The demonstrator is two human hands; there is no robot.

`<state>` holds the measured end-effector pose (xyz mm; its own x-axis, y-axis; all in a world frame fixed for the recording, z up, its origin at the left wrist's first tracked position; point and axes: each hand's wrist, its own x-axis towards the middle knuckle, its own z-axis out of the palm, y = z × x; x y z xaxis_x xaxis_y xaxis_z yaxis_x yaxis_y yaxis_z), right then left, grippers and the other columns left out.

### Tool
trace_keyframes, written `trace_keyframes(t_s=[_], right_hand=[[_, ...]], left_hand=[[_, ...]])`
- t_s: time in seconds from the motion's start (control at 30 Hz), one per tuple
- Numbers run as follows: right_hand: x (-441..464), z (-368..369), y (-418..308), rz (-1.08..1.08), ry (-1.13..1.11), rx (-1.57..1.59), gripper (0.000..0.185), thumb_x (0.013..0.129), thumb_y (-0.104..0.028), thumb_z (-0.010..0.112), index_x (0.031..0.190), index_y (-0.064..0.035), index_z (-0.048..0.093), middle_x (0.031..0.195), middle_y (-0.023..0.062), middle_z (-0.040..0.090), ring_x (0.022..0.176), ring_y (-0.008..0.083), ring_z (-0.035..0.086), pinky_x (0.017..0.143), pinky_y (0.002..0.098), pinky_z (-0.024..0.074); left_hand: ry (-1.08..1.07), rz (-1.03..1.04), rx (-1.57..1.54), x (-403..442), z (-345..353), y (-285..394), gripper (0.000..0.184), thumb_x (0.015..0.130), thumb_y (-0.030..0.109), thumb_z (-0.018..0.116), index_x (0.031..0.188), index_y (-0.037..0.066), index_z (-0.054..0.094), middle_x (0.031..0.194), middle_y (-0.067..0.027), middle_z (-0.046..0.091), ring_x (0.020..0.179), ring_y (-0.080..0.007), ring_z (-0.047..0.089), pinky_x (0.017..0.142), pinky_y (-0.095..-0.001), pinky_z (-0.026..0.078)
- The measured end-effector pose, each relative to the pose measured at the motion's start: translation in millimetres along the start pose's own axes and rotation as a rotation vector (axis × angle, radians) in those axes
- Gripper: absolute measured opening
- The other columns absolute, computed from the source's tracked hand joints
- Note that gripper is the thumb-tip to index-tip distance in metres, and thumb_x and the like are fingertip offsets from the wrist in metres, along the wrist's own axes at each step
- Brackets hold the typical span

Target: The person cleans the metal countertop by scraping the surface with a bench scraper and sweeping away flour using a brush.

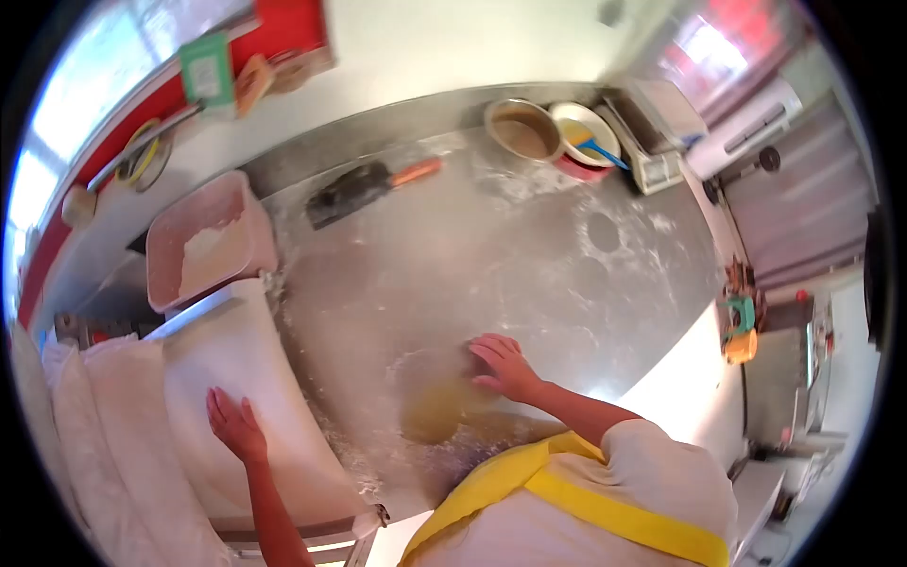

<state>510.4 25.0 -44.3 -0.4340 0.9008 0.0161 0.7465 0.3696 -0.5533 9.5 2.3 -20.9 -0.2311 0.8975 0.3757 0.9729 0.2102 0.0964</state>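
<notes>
Over the pale surface at the left, my left hand (236, 425) has its fingers stretched out and nothing in it; whether it touches the surface I cannot tell. My right hand (505, 367) is low over the floured metal table (378, 274), palm down, fingers slightly apart, holding nothing that I can see. A dark shadow lies by its fingertips. Just left of and below this hand is a blurred yellowish round patch (433, 414); whether it is dough or a reflection is unclear.
Behind lie a dark-bladed tool (350, 194) with an orange handle, a metal bowl (522, 130) and a white bowl (588, 128) with a blue-handled brush (605, 153). A pink tub (208, 241) of white powder stands left. White cloth (123, 425) lies at far left.
</notes>
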Motion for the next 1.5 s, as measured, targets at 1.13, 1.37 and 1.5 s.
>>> trace_keyframes(t_s=[1.13,1.37,1.5], right_hand=[[-751.6,-48.4,321.3,1.578,1.180,0.763,0.047,0.067,-0.016,0.075,0.110,-0.0061,0.057,0.076,0.0058,0.063,0.072,0.0148,0.058,0.063,0.0295,0.0481],[-964.1,-13.7,348.0,2.110,0.913,0.933,0.038,0.073,-0.022,0.071,0.106,-0.0071,0.058,0.074,0.0053,0.062,0.061,0.0146,0.058,0.048,0.0304,0.0435],[-1044.1,-113.5,403.3,1.868,1.464,1.073,0.038,0.074,-0.021,0.069,0.107,-0.0040,0.058,0.081,0.0066,0.063,0.067,0.0150,0.060,0.050,0.0303,0.0456]], left_hand=[[-1.374,0.476,-1.443,-289.4,-65.1,895.2,0.037,0.088,0.024,0.054,0.118,0.002,0.049,0.110,-0.0107,0.056,0.097,-0.0219,0.057,0.086,-0.0331,0.045],[-1.256,1.082,-0.910,-463.6,47.8,1092.0,0.034,0.083,0.020,0.063,0.108,-0.001,0.053,0.101,-0.0146,0.060,0.092,-0.0232,0.060,0.079,-0.0345,0.049],[-1.229,1.309,-0.129,-508.4,126.9,1113.5,0.040,0.078,0.038,0.062,0.100,0.005,0.061,0.089,-0.0164,0.064,0.090,-0.0281,0.061,0.075,-0.0386,0.047]])
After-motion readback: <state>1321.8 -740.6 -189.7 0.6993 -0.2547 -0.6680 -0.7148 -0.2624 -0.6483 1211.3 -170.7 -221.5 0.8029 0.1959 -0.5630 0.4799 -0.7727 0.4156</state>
